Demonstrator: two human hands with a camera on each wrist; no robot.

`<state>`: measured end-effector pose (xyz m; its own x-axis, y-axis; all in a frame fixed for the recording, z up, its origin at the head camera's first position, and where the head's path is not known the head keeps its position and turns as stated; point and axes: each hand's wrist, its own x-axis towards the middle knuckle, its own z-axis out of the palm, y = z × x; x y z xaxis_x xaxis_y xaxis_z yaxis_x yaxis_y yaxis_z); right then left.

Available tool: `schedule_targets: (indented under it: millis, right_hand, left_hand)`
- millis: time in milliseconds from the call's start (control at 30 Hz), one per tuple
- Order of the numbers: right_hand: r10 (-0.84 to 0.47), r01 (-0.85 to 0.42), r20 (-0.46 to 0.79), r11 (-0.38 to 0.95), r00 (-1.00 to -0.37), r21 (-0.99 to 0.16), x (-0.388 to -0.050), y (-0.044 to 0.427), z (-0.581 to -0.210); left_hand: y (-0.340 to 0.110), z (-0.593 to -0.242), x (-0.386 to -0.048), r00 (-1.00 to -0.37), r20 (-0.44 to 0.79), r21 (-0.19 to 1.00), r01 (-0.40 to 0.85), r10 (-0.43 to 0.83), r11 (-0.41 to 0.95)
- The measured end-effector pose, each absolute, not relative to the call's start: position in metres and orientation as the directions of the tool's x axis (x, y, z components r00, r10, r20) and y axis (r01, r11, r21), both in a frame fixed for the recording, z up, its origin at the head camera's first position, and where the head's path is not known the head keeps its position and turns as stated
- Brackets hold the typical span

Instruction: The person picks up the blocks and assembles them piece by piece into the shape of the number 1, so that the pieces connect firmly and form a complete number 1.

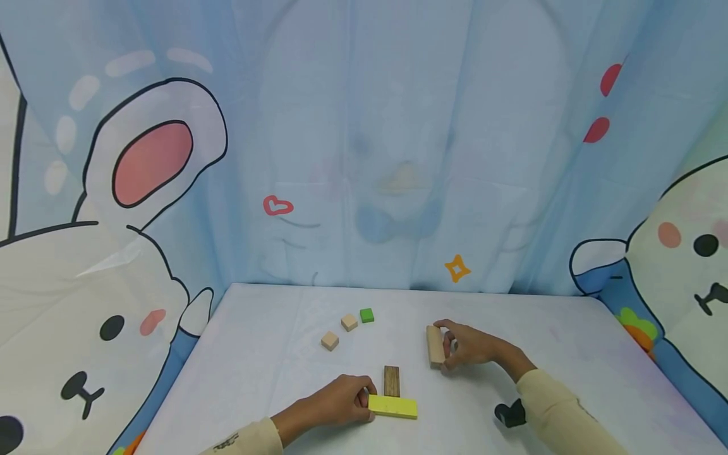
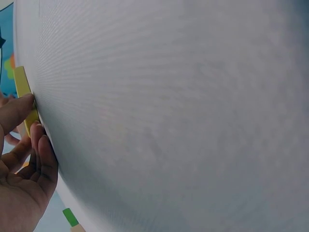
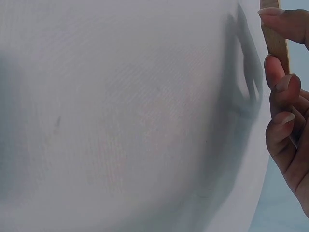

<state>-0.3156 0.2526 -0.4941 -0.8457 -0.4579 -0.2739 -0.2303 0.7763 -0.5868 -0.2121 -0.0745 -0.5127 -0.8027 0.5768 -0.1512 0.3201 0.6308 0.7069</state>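
Note:
My left hand [image 1: 348, 399] pinches the left end of a flat yellow block [image 1: 394, 407] on the white table. In the left wrist view, thumb and fingers lie on either side of that yellow block [image 2: 22, 83]. A dark brown wooden block [image 1: 392, 380] stretches away from the yellow one's far side, at about its middle; whether the two touch I cannot tell. Farther right and back, my right hand [image 1: 471, 344] holds a light wooden block [image 1: 435, 346] between thumb and fingers. The right wrist view shows this wooden block [image 3: 276, 43] in the same pinch.
Two small wooden cubes, one nearer [image 1: 330, 341] and one farther [image 1: 349, 322], lie at the back left of the table [image 1: 256, 366]. Beside them is a small green block [image 1: 366, 315]. A black object [image 1: 510, 414] shows by the right sleeve. Behind the table hangs a printed curtain [image 1: 341, 158].

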Motion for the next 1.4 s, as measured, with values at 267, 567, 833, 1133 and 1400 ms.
schedule_targets:
  millis: [267, 567, 833, 1133, 1400]
  right_hand:
    - [-0.468, -0.236, -0.260, 0.761, -0.844, -0.604, -0.315, 0.247, -0.490]
    - [-0.458, -0.238, -0.251, 0.768, -0.852, -0.595, -0.315, 0.238, -0.488]
    - [-0.460, -0.245, -0.243, 0.768, -0.854, -0.592, -0.315, 0.233, -0.487]
    - [-0.460, -0.242, -0.239, 0.762, -0.855, -0.601, -0.315, 0.229, -0.486]
    - [-0.460, -0.248, -0.226, 0.759, -0.859, -0.602, -0.315, 0.224, -0.484]
  left_hand:
    - [-0.075, -0.513, -0.213, -0.803, -0.157, 0.706, 0.316, 0.576, 0.633]
    - [-0.074, -0.514, -0.213, -0.801, -0.154, 0.708, 0.318, 0.578, 0.630]
    - [-0.074, -0.516, -0.214, -0.807, -0.156, 0.705, 0.313, 0.570, 0.636]
    - [-0.074, -0.517, -0.214, -0.805, -0.143, 0.703, 0.327, 0.576, 0.632]
    - [-0.074, -0.516, -0.214, -0.805, -0.141, 0.702, 0.329, 0.576, 0.631]
